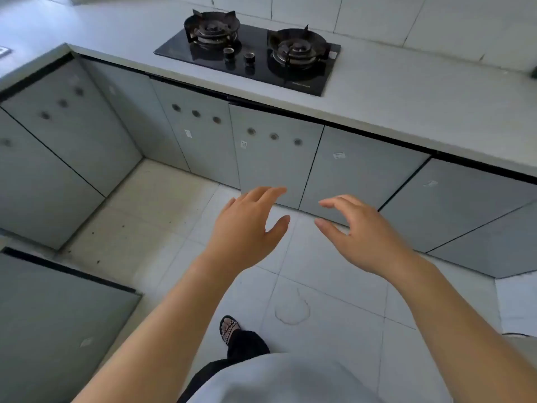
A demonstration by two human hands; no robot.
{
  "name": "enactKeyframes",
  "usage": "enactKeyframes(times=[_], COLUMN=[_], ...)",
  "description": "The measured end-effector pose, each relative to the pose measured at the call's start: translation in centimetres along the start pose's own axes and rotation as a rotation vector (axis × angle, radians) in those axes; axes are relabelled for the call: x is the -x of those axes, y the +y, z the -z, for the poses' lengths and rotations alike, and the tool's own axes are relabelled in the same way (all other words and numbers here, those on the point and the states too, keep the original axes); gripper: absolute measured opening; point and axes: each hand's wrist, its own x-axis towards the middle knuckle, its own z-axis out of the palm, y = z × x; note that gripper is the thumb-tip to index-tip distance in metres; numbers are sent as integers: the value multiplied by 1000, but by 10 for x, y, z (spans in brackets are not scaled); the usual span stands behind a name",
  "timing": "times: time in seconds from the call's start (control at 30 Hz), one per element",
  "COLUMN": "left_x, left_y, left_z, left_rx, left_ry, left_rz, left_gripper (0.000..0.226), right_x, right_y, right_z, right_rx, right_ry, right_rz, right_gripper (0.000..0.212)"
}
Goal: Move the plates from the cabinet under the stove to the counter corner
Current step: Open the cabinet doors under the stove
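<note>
Two hands out in front, both empty: the left hand (247, 225) has its fingers spread loose with the thumb sticking out to the right, and the right hand (360, 231) is curled a bit, like a wide-open claw, thumb pointing left. They're close together but not touching, hanging in the air over the floor (162, 228) in front of the cabinet doors.

The stove (250, 52) is a black glass two-burner thing set into the grey counter (406, 94) on the far side, with two little knobs between the burners. Right under it are two cabinet doors (276, 152), each with three round holes near the top and a small sticker. Both look closed, though the right one's top edge seems to sit out a hair from its neighbour. So no plates showing anywhere; can't see inside at all.

The counter wraps around to the left, and the corner (43, 30) at far left is bare grey top. More plain doors run along the right and the left.

Near the bottom you can see the person's light shirt, dark trousers and one sandaled foot (229, 328) on the white floor tiles. There's a faint ring-shaped water mark (292, 311) on a tile just right of the foot.
</note>
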Motion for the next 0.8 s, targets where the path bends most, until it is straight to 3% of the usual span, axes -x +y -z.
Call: enactKeyframes(times=[0.37,0.47,0.8], left_x=[-33,-51,-155], left_y=[-148,-168,-238], left_z=[54,59,66], left_rx=[37,99,110], left_ry=[-1,4,-76], left_rz=[191,266,285], left_gripper=[43,40,39], right_x=[-130,-158,-278], right_y=[-88,-99,-95], right_z=[-70,-73,-84], right_rx=[-34,-57,-112], right_ry=[-140,-170,-168], right_rz=[44,48,18], right_gripper=[38,36,33])
